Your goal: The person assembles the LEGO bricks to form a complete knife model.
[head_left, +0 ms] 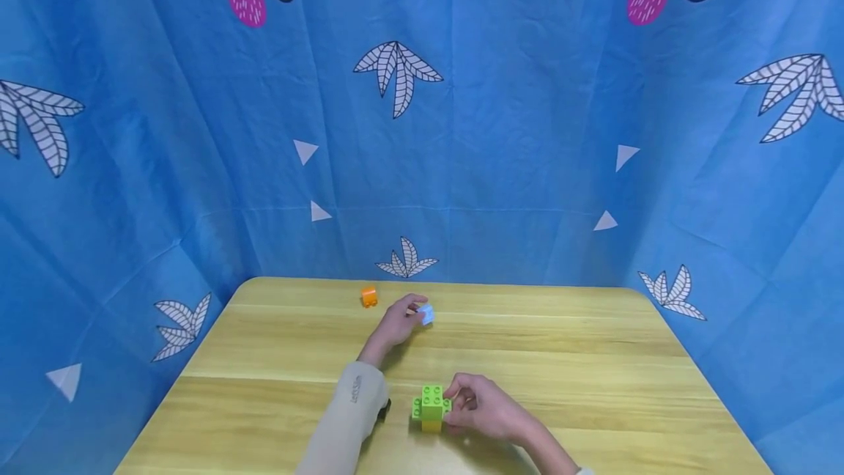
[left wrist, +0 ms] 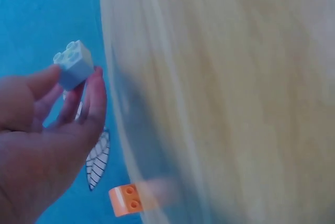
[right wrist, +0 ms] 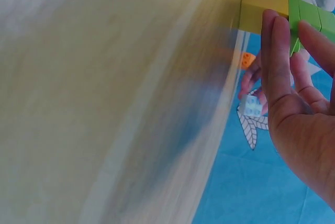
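Note:
In the head view my left hand (head_left: 398, 319) reaches to the far side of the table and pinches a light blue toy brick (head_left: 426, 314). The left wrist view shows this brick (left wrist: 76, 66) between thumb and fingertips, its studs facing up and left. Nearer to me stands a small stack of toy building bricks (head_left: 431, 403), bright green on top with a yellow brick (head_left: 431, 426) underneath. Green studded ends stick out on both sides. My right hand (head_left: 486, 407) holds the stack at its right end, thumb and fingers around the green piece (right wrist: 309, 14).
An orange brick (head_left: 369, 297) with a rounded top lies near the table's far edge, left of my left hand. The wooden table (head_left: 593, 358) reaches back to a blue patterned curtain (head_left: 514, 167), which also hangs along both sides.

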The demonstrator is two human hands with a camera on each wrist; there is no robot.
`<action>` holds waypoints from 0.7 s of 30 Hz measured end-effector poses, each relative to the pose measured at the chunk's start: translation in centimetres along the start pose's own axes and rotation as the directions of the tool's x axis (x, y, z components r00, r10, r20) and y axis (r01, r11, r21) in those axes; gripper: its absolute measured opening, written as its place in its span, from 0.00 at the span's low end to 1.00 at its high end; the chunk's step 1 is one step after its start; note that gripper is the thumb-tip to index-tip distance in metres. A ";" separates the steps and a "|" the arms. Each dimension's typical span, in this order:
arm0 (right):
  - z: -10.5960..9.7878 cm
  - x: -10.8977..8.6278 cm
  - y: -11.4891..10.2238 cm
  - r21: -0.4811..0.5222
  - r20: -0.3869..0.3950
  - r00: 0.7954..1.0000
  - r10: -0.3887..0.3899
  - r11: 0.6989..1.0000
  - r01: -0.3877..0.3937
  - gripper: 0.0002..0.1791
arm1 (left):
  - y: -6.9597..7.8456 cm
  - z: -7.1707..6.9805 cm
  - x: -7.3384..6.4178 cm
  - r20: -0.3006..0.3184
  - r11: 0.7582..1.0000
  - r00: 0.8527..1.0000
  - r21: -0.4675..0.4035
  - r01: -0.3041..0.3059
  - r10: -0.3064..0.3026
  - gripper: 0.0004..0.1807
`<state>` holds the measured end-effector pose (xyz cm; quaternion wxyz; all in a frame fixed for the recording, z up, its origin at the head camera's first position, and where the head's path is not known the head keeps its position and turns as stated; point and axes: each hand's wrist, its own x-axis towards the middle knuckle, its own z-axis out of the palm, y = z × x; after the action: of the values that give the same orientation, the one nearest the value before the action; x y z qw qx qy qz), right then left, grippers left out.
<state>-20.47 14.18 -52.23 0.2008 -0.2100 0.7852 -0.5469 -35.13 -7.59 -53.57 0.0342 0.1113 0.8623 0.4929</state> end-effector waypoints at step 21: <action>0.1 0.0 0.0 0.000 -0.001 1.000 0.005 1.000 -0.005 0.14 | 0.5 -1.5 -3.3 0.082 0.944 0.996 -0.331 0.000 0.028 0.17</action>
<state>-20.46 14.07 -52.22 0.2017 -0.2077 0.7858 -0.5465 -32.05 -9.31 -52.55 0.0857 0.1311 0.7642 0.6257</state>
